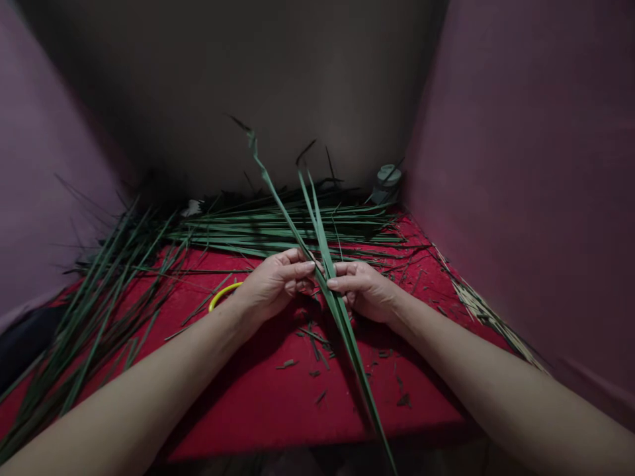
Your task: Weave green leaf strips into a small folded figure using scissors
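Long green leaf strips (342, 317) slant between my two hands, above the middle of the red cloth. Their thin tips spread apart upward, and the other ends run down past the near table edge. My left hand (282, 277) pinches one strip between thumb and fingers; this strip leads up left to a crinkled, darkened tip. With thumb and index finger, my right hand (364, 287) grips the strips from the other side. The two hands are close together, their fingertips nearly meeting. Some of the fingers are hidden behind the leaves.
A heap of green leaves (282, 228) lies along the back wall, with another bundle (99, 311) at left. A pale-lidded container (387, 182) stands in the back right corner. Pale sticks (476, 304) line the right edge. A yellow ring-shaped handle (221, 294) shows behind my left wrist.
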Demonstrator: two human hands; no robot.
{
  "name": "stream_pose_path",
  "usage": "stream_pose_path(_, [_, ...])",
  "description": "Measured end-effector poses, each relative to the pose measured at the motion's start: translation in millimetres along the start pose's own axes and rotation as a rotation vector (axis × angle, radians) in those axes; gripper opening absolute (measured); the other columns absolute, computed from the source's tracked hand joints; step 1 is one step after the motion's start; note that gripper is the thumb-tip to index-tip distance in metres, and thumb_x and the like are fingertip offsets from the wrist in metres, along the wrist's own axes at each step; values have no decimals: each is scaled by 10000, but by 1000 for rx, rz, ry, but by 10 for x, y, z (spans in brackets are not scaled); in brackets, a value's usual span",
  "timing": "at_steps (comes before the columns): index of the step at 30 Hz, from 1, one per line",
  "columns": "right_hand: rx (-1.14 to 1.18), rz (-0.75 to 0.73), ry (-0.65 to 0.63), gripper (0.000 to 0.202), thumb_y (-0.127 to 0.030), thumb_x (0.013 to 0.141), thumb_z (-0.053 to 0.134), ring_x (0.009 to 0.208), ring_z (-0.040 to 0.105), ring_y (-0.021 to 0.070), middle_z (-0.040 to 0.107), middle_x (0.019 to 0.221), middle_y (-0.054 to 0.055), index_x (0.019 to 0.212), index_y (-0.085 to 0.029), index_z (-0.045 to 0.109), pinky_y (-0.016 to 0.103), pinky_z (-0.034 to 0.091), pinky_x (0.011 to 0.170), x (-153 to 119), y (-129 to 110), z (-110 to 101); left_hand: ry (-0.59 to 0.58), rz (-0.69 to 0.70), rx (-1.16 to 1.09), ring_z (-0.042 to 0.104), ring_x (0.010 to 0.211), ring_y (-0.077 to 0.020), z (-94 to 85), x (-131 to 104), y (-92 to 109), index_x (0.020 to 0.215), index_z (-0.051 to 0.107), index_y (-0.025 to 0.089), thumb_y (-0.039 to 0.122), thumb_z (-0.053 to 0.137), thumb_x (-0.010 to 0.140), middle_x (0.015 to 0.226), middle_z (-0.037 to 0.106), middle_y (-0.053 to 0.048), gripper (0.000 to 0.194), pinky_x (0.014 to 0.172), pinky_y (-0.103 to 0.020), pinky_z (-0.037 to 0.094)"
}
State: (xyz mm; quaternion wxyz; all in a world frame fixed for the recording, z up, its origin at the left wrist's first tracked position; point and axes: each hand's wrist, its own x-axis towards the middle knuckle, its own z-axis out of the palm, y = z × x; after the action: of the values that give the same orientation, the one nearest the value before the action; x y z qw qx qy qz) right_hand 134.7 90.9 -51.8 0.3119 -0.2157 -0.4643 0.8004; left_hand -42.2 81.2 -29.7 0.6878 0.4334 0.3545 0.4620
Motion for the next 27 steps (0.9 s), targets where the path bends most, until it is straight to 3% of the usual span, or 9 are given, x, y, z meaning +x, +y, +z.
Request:
stream_pose_path(7, [-26,-54,26,164,-231,721,654,433,505,64,644,684,29,837,-120,621,161,356,344,27,38,-12,-4,37,42,570,552,-87,82,-44,-75,812,614,119,185,689,703,698,635,-18,148,530,-198,453])
stream_pose_path(12, [-38,-97,71,190,-280,695,684,440,563,113,618,572,9,740,-146,557,160,343,305,51,55,-17,5,-17,114,568,514,-97,163,-121,-168,663,538,129,212,689,708,588,607,-6,178,508,-200,446])
stream_pose_path(18, [-122,-131,185,233,-290,668,699,364,474,76,566,517,-29,669,-155,510,174,364,305,68,105,4,87,-33,116,566,498,-94,180,-127,-218,693,533,132,260,705,691,593,596,-7,214,429,-168,396])
stream_pose_path(21, [-148,-115,157,215,-287,660,698,377,473,78,577,553,-22,715,-148,544,183,363,313,64,129,26,128,-26,59,554,472,-85,187,-96,-217,733,554,127,233,706,679,588,593,-3,193,422,-165,388])
stream_pose_path(27, [-44,-118,136,233,-308,644,717,417,467,66,602,592,-7,695,-144,559,189,342,381,88,140,85,246,36,67,529,438,-75,193,-104,-134,605,535,114,190,691,660,537,592,-10,181,455,-177,420])
